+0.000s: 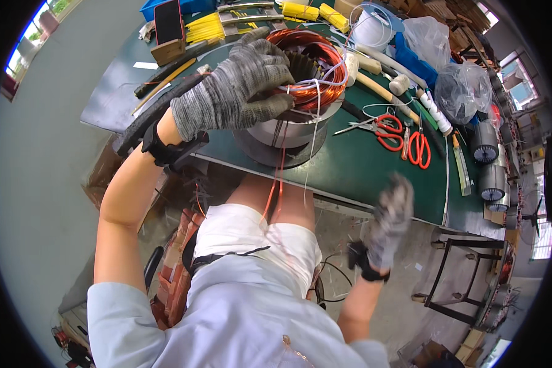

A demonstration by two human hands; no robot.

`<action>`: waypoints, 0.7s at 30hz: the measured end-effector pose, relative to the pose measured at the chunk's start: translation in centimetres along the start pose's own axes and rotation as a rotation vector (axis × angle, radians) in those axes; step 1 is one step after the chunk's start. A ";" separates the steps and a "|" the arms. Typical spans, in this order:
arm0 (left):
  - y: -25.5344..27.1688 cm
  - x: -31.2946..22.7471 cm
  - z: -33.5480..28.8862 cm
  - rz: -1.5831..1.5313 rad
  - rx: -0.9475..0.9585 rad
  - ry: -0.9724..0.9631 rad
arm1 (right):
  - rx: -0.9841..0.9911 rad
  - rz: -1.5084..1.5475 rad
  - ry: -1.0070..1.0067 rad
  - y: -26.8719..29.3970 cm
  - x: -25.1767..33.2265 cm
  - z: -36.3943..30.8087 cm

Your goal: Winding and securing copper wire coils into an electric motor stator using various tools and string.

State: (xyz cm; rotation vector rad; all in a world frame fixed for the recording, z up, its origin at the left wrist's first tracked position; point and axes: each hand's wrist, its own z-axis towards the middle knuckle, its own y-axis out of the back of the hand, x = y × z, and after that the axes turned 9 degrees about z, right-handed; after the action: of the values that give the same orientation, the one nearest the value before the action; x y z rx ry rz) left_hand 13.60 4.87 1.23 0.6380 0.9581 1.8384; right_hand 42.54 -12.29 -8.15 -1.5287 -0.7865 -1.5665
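Note:
On the table in front of me stands a motor stator, a grey metal ring topped with thick copper wire windings and pale sleeves. My left hand, in a grey knitted glove, grips its left rim, fingers over the windings and thumb on the near side. A white lacing cord loops round the windings and hangs down the front. Red-orange lead wires drop toward my lap. My right hand, gloved too, is off the stator, near the table's front edge. Motion smears its fingers.
Right of the stator lie red-handled scissors, a second pair, a mallet and a cord spool. Behind are yellow strips and a phone on a stand. Several finished-looking cylinders line the right edge.

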 end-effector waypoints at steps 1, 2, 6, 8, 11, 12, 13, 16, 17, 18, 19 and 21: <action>-0.4 0.1 -0.1 -0.011 -0.005 0.003 | 0.121 0.215 0.037 -4.3 1.7 1.0; -0.5 0.2 0.0 -0.026 -0.027 0.004 | 0.181 0.057 0.307 -7.3 2.4 2.4; -1.2 0.6 -0.1 -0.050 -0.077 0.030 | 0.292 -0.368 0.694 -13.2 4.0 4.2; -0.9 0.6 -0.3 -0.037 -0.069 0.038 | 0.294 -0.381 0.769 -14.2 3.9 4.0; -0.6 0.9 -0.2 -0.075 -0.029 0.004 | 0.302 0.570 -0.173 -13.2 6.2 2.0; -0.6 0.9 -0.3 -0.073 -0.034 0.004 | 0.373 0.805 -0.477 -11.9 5.9 3.0; -0.8 0.9 0.0 -0.088 -0.070 -0.026 | 0.370 0.807 -0.465 -11.5 6.6 3.0; -0.8 1.2 -0.1 -0.074 -0.124 -0.056 | 0.780 0.512 -0.456 -11.0 9.5 2.7; -0.8 1.3 -0.1 -0.069 -0.137 -0.072 | 0.856 0.502 -0.445 -11.4 12.5 3.6; -0.8 1.4 -0.2 -0.104 -0.064 -0.023 | 0.835 0.446 -0.350 -11.2 11.8 3.4; 0.0 1.3 0.3 -0.095 -0.064 -0.039 | 0.806 0.393 -0.244 -11.2 11.0 3.5; 1.3 0.8 0.4 -0.075 0.224 0.070 | 0.847 0.354 -0.177 -12.0 9.8 2.7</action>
State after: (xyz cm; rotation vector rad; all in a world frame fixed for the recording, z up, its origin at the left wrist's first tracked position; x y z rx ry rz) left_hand 12.90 5.33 2.56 0.6667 1.2306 1.7104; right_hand 33.95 -5.21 2.90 -1.0827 -1.0339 -0.6876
